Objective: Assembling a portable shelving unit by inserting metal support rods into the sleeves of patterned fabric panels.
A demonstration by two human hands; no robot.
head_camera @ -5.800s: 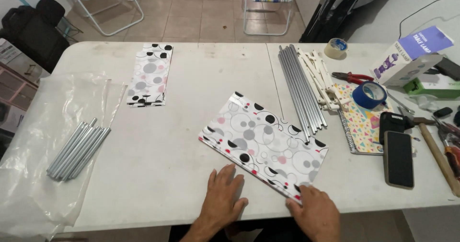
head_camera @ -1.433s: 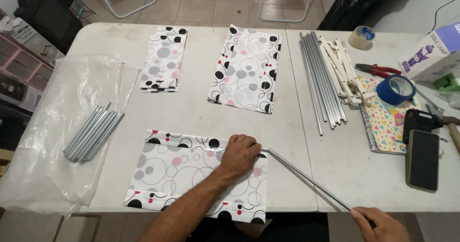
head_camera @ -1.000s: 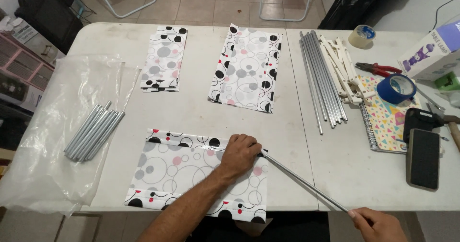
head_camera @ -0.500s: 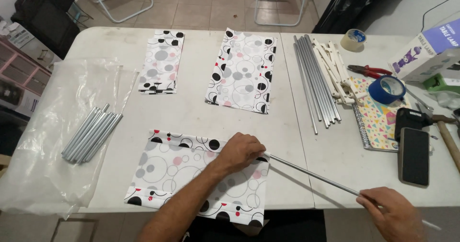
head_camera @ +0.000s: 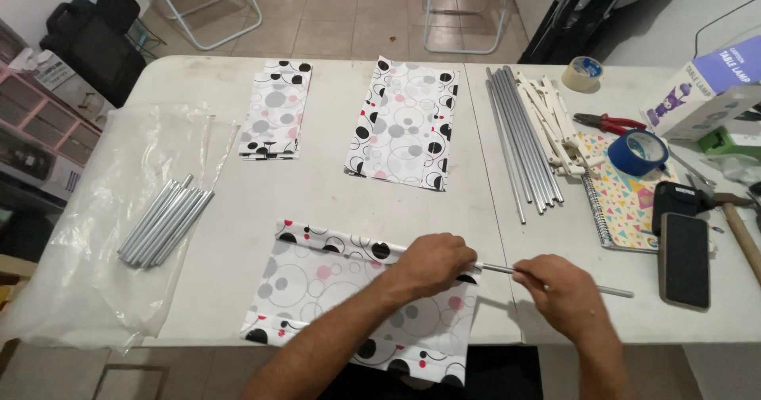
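Observation:
A white fabric panel [head_camera: 317, 297] with black, grey and pink circles lies at the table's near edge. My left hand [head_camera: 434, 262] presses on its top right corner, fingers curled over the hem. My right hand [head_camera: 559, 293] grips a thin metal rod [head_camera: 614, 291] that runs level from the panel's hem out to the right; most of the rod is hidden inside the hem or under my hands. Two more patterned panels, one narrow [head_camera: 275, 119] and one wider [head_camera: 404, 120], lie flat farther back.
A bundle of short metal tubes [head_camera: 162, 222] rests on a clear plastic sheet [head_camera: 87, 265] at left. Long rods [head_camera: 519, 134] and white plastic pieces [head_camera: 555, 122] lie at right, beside a notebook [head_camera: 622, 202], blue tape roll [head_camera: 636, 153], phone [head_camera: 683, 249], pliers [head_camera: 606, 122], hammer [head_camera: 741, 225] and boxes [head_camera: 705, 87].
The rod has slid left into the panel's top hem and now lies level. My right hand has moved up and left along it, close to my left hand.

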